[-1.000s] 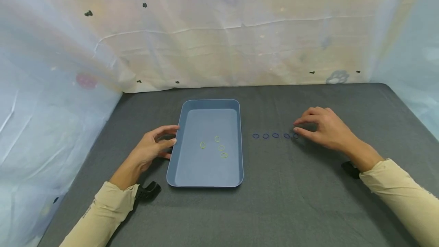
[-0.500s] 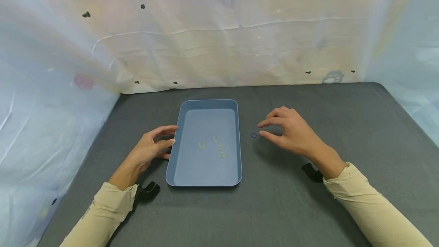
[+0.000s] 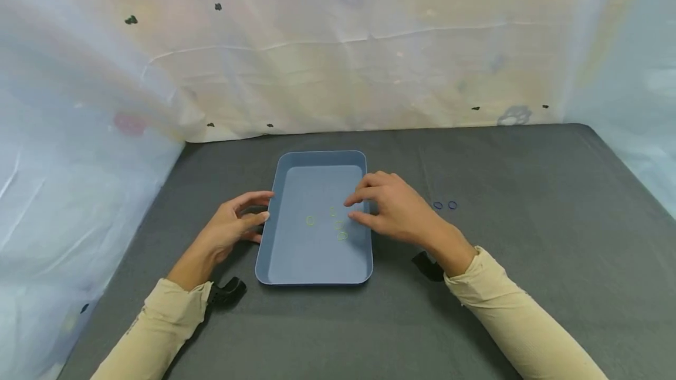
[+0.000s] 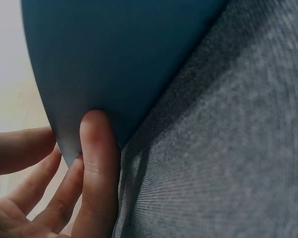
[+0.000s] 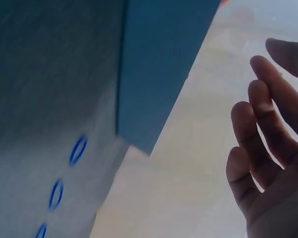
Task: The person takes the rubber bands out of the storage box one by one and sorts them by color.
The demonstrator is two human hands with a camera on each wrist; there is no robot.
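A smooth matt plastic tray [image 3: 274, 192] sits on a ribbed grey cloth [image 3: 475, 286].

Blue tray [image 3: 317, 263] holds seemingly yellow bands [image 3: 338, 225].

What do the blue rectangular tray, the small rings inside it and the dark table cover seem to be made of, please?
Blue rectangular tray: probably matte plastic, with smooth walls and rounded corners. Small yellow-green rings: likely rubber bands, thin and uneven loops. Dark grey table cover: woven fabric; the left wrist view shows a ribbed weave.

The light is soft and even, with only pale shadows under the arms. The head view bends at its edges. Both wrist views are blurry and very close.
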